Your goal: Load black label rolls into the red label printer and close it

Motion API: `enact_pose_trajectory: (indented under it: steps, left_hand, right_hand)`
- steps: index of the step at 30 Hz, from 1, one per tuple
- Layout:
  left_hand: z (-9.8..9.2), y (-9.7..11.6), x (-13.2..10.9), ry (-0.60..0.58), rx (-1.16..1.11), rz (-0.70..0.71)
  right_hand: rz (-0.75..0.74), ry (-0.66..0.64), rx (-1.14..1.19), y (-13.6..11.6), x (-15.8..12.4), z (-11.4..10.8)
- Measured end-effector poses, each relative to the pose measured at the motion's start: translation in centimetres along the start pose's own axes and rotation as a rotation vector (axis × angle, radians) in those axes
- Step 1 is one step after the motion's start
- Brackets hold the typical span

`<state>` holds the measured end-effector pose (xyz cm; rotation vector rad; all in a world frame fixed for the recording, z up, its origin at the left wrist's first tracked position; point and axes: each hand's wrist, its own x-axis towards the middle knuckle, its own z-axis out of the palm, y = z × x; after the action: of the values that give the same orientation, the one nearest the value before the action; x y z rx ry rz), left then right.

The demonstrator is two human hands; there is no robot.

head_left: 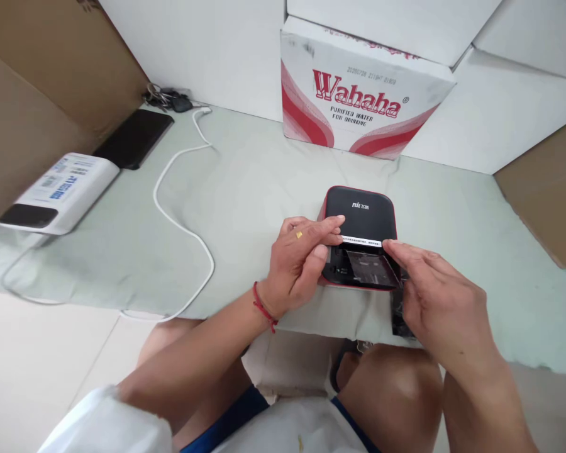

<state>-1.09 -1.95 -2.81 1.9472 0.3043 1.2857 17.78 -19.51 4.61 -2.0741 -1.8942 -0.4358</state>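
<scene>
A small black printer (pixel 365 214) with red sides rests on the covered table; a white printed strip (pixel 363 241) crosses its lid. Below the strip is a dark glossy panel or film (pixel 370 267), whose kind is hard to make out. My left hand (pixel 302 255) grips the printer's left side, fingers reaching over the lid toward the strip. At the right edge, my right hand (pixel 438 289) has its fingertips by the strip's end and its thumb lower along the side, partly hidden. A dark shiny piece (pixel 400 314) hangs under the right hand at the table's front.
A white Wahaha carton (pixel 358 94) stands at the back. On the left lie a white boxy device (pixel 61 192), a black phone-like slab (pixel 134 138) and keys (pixel 167 99). A white cable (pixel 188 233) curves across the pale green cloth (pixel 245 182). Brown cardboard (pixel 547 189) stands at right.
</scene>
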Motion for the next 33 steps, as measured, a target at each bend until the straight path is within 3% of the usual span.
enact_pose_trajectory:
  steps: [7, 10, 14, 16, 19, 24, 33]
  left_hand:
    - [-0.8, -2.0, 0.3, -0.089, -0.415, -0.231]
    - [-0.7, -2.3, 0.5, -0.046, -0.482, -0.334]
    - [-0.6, -1.8, 1.1, -0.074, -0.573, -0.505]
    - [-0.4, -1.6, 1.4, -0.062, -0.64, -0.576]
    - [-0.1, -1.4, 1.7, -0.029, -0.726, -0.674]
    - [0.4, -1.4, 1.9, 0.016, -0.814, -0.728]
    - [0.4, -1.6, 1.7, 0.032, -0.85, -0.8]
  right_hand:
    - [0.131, 0.084, 0.195, 0.3, 1.5, 0.5]
    - [0.186, 0.038, 0.321, 0.9, 2.2, -0.8]
    - [0.279, 0.023, 0.471, 0.9, 2.6, -3.5]
    - [0.218, -0.016, 0.492, 0.7, 3.0, -4.9]
    - [-0.025, -0.151, 0.509, 0.4, 3.8, -6.0]
    - [-0.376, -0.317, 0.432, 0.4, 4.0, -5.2]
    - [-0.375, -0.355, 0.426, -0.2, 4.1, -4.6]
